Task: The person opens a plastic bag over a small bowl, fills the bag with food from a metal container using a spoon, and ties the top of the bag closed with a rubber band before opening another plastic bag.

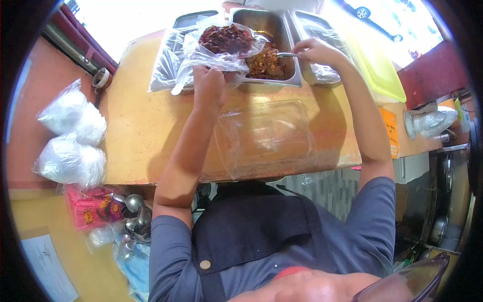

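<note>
- Holding clear plastic film (190, 59) in the left hand (209, 86), had the fingers curled fist-like around its gathered near edge.
- Bore a mound of dark, chunky food (226, 40) on that film, beside the left rim of an uncovered metal tray (297, 80) and over part of a plastic-covered tray (163, 68); could not make out any firm support underneath.
- Gripped a metal spoon (288, 54) by the handle in the right hand (319, 53), thumb and fingers pinched together.
- Had the spoon's far end in brown, lumpy food (264, 66) lying in the near part of the uncovered tray; could not see its bowl clearly.
- Judged the film thin, soft and limp; probably slippery where greasy, and liable to tear under a sharp pull at one spot.
- Judged the dark mound modest in weight but loose, apt to slump toward any lowered edge. Rated the gathered film close below the food as best hold, with a palm beneath for support.
- Judged the spoon light and stiff; best held well up the handle, clear of the food.
- Noted on the table (128, 136) a rectangular clear plastic piece (266, 133) nearer the body, plus a yellow lid-like panel (372, 65) off to the right.
</note>
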`<state>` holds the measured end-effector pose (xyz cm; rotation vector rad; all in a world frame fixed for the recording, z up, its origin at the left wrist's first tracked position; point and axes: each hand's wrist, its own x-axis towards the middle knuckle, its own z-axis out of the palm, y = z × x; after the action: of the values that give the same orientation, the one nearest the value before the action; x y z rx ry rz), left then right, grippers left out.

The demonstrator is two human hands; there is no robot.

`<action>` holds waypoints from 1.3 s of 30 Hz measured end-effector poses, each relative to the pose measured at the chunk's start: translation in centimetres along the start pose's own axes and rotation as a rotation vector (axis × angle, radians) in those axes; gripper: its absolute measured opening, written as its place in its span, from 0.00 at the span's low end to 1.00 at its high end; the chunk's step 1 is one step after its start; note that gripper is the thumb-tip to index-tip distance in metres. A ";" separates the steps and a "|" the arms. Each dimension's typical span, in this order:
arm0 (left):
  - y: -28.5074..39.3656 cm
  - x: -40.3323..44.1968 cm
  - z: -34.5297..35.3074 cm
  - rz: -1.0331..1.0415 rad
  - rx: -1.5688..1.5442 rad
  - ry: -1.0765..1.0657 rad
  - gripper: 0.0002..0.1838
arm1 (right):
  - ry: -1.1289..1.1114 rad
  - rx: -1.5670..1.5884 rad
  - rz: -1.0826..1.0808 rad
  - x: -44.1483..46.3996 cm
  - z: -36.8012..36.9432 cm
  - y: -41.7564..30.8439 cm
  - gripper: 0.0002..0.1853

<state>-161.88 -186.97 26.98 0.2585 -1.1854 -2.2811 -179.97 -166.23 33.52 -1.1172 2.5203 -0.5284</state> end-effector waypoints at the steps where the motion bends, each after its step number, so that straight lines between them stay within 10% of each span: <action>1: 0.1 0.2 -0.3 -0.016 -0.021 -0.007 0.16 | 0.023 0.007 0.037 -0.2 -0.3 0.3 0.13; 20: 0.1 2.5 3.6 -0.192 0.085 -0.039 0.14 | 0.693 -0.260 -0.244 -2.1 0.2 -4.4 0.19; 39: 0.4 1.5 3.3 -0.155 0.141 -0.084 0.12 | 0.741 -0.245 -0.090 -3.4 -0.1 -3.5 0.19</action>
<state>-164.34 -185.67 29.35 0.3201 -1.4159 -2.3633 -175.59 -165.78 35.69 -1.3027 3.2472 -0.7906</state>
